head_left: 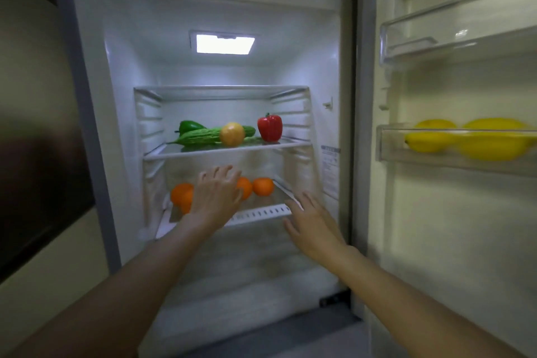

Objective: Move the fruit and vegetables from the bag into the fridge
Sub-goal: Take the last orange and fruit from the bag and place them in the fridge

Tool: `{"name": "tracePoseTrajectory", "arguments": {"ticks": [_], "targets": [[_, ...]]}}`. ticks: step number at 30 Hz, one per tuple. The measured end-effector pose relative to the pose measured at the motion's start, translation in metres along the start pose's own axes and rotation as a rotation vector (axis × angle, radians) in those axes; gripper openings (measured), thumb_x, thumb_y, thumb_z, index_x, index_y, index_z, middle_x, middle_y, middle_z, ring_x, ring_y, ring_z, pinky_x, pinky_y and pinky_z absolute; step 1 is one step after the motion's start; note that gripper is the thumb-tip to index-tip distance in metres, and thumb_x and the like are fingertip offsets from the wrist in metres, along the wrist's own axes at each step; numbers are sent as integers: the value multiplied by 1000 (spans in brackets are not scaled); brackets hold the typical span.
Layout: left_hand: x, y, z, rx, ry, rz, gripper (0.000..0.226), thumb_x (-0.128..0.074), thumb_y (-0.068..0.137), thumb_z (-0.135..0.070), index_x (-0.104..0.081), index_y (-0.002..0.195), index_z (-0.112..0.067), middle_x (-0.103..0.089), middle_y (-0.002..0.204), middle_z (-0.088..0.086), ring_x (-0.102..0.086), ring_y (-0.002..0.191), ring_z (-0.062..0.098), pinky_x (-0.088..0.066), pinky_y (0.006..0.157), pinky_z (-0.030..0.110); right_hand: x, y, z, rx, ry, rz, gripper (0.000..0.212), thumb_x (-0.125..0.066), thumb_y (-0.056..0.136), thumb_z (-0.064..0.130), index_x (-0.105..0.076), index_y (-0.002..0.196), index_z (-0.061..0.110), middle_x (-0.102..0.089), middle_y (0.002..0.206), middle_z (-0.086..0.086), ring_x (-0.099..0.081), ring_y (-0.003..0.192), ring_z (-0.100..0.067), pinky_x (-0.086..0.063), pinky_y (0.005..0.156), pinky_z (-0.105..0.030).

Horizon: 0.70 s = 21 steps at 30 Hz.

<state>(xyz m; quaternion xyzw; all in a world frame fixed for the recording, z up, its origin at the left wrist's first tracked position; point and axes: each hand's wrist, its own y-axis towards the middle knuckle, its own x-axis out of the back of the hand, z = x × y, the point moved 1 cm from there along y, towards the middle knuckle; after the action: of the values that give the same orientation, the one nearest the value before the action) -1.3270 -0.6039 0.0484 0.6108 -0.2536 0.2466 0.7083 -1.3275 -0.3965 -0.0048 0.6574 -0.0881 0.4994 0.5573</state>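
While both bare arms reach into the open white fridge [87,96], the left hand [216,195] sits over the lower shelf with its fingers loosely spread, in front of the round oranges; whether it touches one cannot be told. The right hand [312,227] hovers lower and to the right, fingers straight and apart, holding nothing, near the front right corner of the white slotted lower shelf [261,213].

Four oranges show on that lower shelf: two at the left [181,195], one stacked partly before the other, one [245,186] half hidden just behind the left hand, and one [263,186] clear at its right.

On the clear glass shelf [226,151] above lie five items: one dark green pepper [190,126], one bumpy pale green bitter gourd [197,136], one smooth green cucumber [249,131] mostly hidden, one round yellow-orange fruit [232,134] in front of them, and one upright red bell pepper [270,127] standing apart at the right.

Well to the right, the clear door bin [389,142] holds two yellow lemon-shaped fruits [430,136], side by side. An upper door bin [406,41] hangs above it.
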Motion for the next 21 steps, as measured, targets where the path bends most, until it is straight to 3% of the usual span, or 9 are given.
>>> {"name": "tracePoseTrajectory", "arguments": {"ticks": [4,11,17,21], "targets": [[14,-56,-17,100,-50,41,35,-65,72,-26,-65,105,-14,-65,109,13,-60,92,35,-46,71,42,15,-30,8,-50,11,5,38,-49,93,29,-51,125,10,-50,127,-10,-38,126,-28,-39,101,-40],[76,-141,-59,244,-73,104,44,-59,85,-27,-54,126,-16,-53,130,7,-49,115,31,-40,91,44,52,-90,16,-38,64,32,47,-46,94,33,-46,132,5,-46,134,-13,-32,132,-29,-32,109,-37],[139,-187,-129,288,-12,135,42,-50,90,-33,-47,129,-18,-47,136,6,-45,121,29,-40,96,44,113,-166,13,58,87,90,49,-39,98,35,-35,141,11,-30,149,-9,-12,144,-25,-21,115,-36],[167,-219,-200,317,-37,192,47,-47,92,-33,-41,136,-18,-39,143,5,-35,130,28,-32,103,43,157,-230,-7,167,44,98,44,-42,97,30,-44,137,12,-38,145,-12,-18,143,-29,-23,115,-40]]}}
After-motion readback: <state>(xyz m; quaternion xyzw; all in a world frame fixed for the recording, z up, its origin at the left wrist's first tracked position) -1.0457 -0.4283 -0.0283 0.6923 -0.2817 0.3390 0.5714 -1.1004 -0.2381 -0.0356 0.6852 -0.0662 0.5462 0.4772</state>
